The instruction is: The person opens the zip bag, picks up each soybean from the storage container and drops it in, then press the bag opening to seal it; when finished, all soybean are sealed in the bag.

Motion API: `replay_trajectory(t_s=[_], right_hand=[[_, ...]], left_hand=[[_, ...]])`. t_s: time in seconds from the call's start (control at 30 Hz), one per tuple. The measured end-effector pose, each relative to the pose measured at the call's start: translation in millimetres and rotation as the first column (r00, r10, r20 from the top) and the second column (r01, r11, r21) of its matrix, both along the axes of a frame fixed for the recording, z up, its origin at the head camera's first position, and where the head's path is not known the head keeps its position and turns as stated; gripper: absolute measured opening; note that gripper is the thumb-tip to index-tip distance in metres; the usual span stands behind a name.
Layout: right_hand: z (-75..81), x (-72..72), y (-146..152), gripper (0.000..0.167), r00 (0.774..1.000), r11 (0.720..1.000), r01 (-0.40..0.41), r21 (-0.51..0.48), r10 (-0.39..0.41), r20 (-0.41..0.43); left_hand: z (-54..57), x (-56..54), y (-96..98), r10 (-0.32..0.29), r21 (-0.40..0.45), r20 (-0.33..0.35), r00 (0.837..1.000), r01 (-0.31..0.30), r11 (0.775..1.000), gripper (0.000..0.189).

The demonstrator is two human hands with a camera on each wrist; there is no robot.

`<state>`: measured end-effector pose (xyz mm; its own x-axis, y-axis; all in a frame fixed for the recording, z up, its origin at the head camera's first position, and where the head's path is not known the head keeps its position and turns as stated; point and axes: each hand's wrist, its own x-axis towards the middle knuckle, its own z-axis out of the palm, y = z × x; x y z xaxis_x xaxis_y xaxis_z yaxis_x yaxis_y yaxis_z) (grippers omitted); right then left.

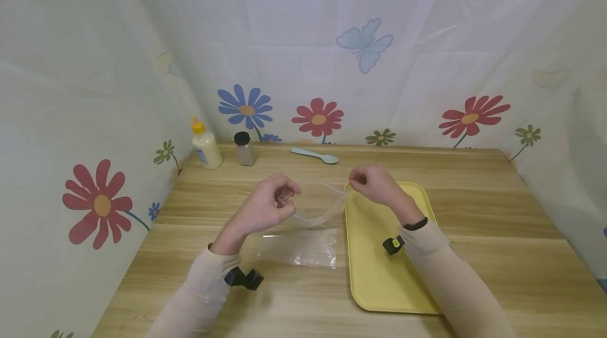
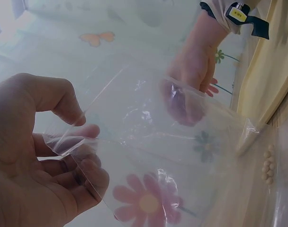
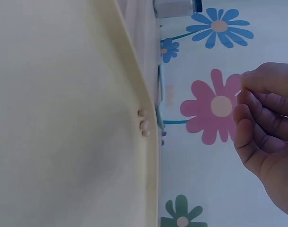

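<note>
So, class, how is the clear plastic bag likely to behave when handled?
The clear plastic bag would probably be floppy: its open mouth curves loosely between the left hand and right hand. It looks light for its size, being see-through film. Its glossy glints suggest it may be slippery.

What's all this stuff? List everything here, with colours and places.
plastic bag: one, clear, between the hands
tray: one, yellow, under right forearm
small balls: several, beige, by tray's edge
spoon: one, pale blue, table's back
jar: one, greyish, black-lidded, beside bottle
bottle: one, cream, yellow-topped, back left
table: one, wood-toned, beneath tray
flowered cloth: count unclear, mostly pale, behind and beside table
wrist cameras: two, black, at wrists
sleeves: two, beige, on arms
left hand: one, bare, gripping bag's left side
right hand: one, bare, pinching bag's right side
</note>
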<state>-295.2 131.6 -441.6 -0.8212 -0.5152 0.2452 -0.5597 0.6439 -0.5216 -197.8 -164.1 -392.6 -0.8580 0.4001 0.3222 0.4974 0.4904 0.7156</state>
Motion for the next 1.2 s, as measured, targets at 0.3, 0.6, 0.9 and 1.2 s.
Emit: replay_trajectory(t_s=[0.3,0.6,0.9,1.2], right_hand=[[14.4,11.8,-2.4,0.009,0.999,0.998,-0.012,-0.054,0.009,-0.051],[26.9,23.8,-4.1,0.006,0.986,0.990,-0.060,-0.129,0.039,-0.162],[37.7,37.6,-2.2,0.005,0.963,0.966,-0.093,-0.240,0.026,-0.269],[47.7,47.9,-3.9,0.006,0.917,0.927,-0.223,-0.303,0.093,-0.388]], left_hand=[[1.0,0.6,0.6,-0.001,-0.009,-0.005,1.000,0.001,1.000,0.028],[1.5,0.8,1.1,0.005,-0.018,-0.003,1.000,-0.005,1.000,0.026],[1.9,1.3,3.8,-0.004,-0.012,0.007,1.000,0.004,1.000,0.027],[3.0,1.8,4.9,-0.009,-0.013,0.024,1.000,0.010,1.000,0.029]])
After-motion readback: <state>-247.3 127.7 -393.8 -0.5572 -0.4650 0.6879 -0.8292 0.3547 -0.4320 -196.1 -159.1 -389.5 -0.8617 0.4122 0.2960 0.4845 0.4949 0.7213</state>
